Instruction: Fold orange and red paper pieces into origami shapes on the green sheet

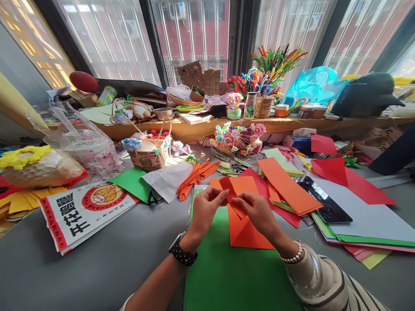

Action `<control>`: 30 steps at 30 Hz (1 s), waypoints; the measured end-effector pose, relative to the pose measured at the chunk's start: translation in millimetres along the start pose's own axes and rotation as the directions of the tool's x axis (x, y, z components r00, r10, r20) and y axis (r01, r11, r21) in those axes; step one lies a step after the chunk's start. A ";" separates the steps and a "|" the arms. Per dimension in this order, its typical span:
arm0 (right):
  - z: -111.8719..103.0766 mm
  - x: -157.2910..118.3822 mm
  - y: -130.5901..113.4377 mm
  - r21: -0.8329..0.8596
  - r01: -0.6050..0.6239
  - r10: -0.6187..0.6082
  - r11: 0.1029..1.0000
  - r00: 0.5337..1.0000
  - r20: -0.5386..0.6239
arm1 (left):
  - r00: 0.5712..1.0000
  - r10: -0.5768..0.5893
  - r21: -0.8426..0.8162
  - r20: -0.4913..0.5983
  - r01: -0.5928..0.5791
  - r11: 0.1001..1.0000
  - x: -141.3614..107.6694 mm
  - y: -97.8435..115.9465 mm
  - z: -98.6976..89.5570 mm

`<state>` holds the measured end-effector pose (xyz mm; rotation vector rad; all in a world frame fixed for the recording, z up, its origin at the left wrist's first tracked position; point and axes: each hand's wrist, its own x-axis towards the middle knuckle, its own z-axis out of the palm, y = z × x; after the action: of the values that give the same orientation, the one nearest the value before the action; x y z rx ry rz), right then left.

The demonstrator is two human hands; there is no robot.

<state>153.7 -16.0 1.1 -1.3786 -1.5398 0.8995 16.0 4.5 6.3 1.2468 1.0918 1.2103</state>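
Observation:
Between my hands is a small folded piece of orange paper [231, 188], held up above the table. My left hand [207, 208] pinches its left side between thumb and fingers. On the other side, my right hand [256, 209] is closed on the same piece, thumb on top. Under it lie larger orange paper sheets [248, 233] with crease lines, partly hidden by my hands. They rest on a green sheet [223, 276]. Folded orange paper strips [197, 176] lie just beyond my left hand, and a stack of orange rectangles [287, 185] lies to the right.
A black phone [327, 203] rests on stacked coloured paper [372, 224] at the right. To the left are a printed paper bag [87, 211], a green sheet [131, 183] and a plastic-wrapped cup [92, 151]. Flower baskets [147, 153] and pipe cleaners [259, 82] stand toward the window.

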 end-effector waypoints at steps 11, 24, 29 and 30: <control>-1.4 1.8 -0.1 0.084 0.016 -0.024 0.996 0.995 0.096 | 0.987 0.132 -0.017 -0.091 -0.134 0.991 3.4 -6.3 -3.4; -13.6 4.7 -0.9 0.004 0.123 -0.122 0.992 0.986 -0.112 | 0.999 0.034 -0.092 0.028 -0.032 0.995 1.8 -0.8 -0.3; -22.1 5.4 -2.1 -0.219 0.231 -0.253 0.948 0.964 -0.077 | 0.993 0.116 0.067 0.008 -0.117 0.991 6.0 0.4 -8.3; -22.5 5.3 -2.4 -0.240 0.251 -0.272 0.938 0.960 -0.061 | 0.991 0.132 0.101 0.017 -0.133 0.986 5.7 0.1 -8.8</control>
<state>173.6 -11.8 12.3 -1.3132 -1.7468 0.4978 7.6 10.8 6.3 1.4214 1.0889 1.2587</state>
